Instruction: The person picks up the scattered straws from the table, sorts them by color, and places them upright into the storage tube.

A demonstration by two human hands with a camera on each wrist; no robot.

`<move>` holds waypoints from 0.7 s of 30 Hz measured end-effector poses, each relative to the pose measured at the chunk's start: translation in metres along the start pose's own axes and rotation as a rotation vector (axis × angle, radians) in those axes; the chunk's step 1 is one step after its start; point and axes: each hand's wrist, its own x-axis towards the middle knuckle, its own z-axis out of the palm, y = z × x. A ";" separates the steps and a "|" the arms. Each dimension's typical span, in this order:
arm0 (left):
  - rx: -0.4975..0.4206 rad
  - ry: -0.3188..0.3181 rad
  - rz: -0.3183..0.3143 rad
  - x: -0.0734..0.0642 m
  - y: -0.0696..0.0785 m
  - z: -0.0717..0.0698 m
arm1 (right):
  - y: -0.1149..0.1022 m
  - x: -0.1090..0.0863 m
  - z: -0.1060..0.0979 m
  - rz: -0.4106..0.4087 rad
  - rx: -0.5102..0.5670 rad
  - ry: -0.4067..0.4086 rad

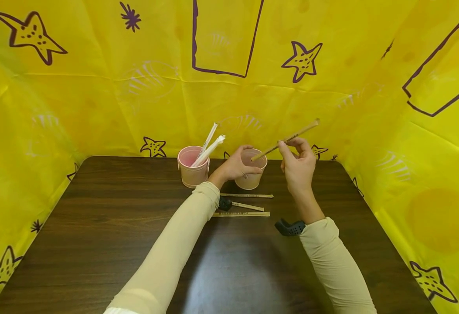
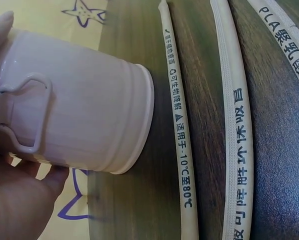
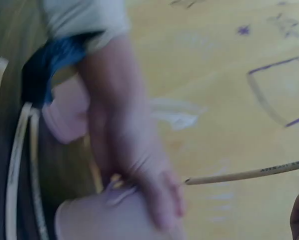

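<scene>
My left hand (image 1: 238, 166) grips the right-hand pink bucket (image 1: 249, 183) around its rim, fingers behind and thumb in front. In the left wrist view the bucket (image 2: 89, 105) shows its wire handle and smooth side. My right hand (image 1: 300, 169) pinches a straw in a brown paper wrapper (image 1: 307, 127), tilted with its lower end over the bucket's mouth in the head view. Whether that end is inside the rim I cannot tell. In front of the bucket lie three wrapped straws, far (image 1: 249, 196), middle (image 1: 250, 206) and near (image 1: 246, 214), partly hidden by my left wrist.
Left of my left hand stands another pink bucket (image 1: 193, 178) holding white-wrapped straws (image 1: 212, 149) that lean right. The dark wooden table (image 1: 107, 209) meets a yellow patterned cloth (image 1: 96, 109) behind and at both sides. A black wrist-worn device (image 1: 290, 227) sits on my right wrist.
</scene>
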 end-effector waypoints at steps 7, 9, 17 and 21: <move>0.007 -0.016 0.021 0.000 0.000 -0.001 | 0.040 0.011 0.001 0.186 -0.206 -0.035; 0.017 -0.017 0.024 -0.001 0.000 -0.001 | 0.048 0.012 0.001 0.228 -0.243 -0.030; 0.032 -0.018 0.021 0.001 -0.001 -0.001 | 0.068 0.011 0.000 0.294 -0.293 -0.019; 0.040 -0.011 0.020 0.001 0.000 -0.001 | 0.069 0.010 0.000 0.300 -0.296 -0.036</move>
